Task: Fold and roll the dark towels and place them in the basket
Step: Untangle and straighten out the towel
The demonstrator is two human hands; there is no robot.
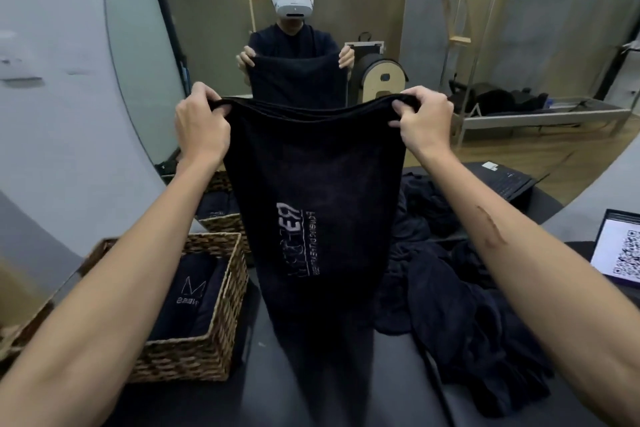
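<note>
The dark towel (pixel 313 204) hung full length between and below the 2 raised hands, its top edge stretched from one hand to the other and its lower end reaching down to the dark table (pixel 311 392); pale lettering showed on its face. The pile of unfolded dark towels (pixel 460 305) lay on the table below the right hand and forearm. The woven basket (pixel 194 350) stood below the left hand, under the left forearm, with a folded dark towel (pixel 188 302) inside. A laptop (pixel 616 250) stood further out to the right of the right forearm. The left hand (pixel 201 121) was closed around the towel's upper left corner, fingers curled over the bunched edge. The right hand (pixel 424 123) gripped the upper right corner likewise, fingers curled and thumb pinching the cloth. A mirror (pixel 346 10) beyond the hands reflected the same pose.
</note>
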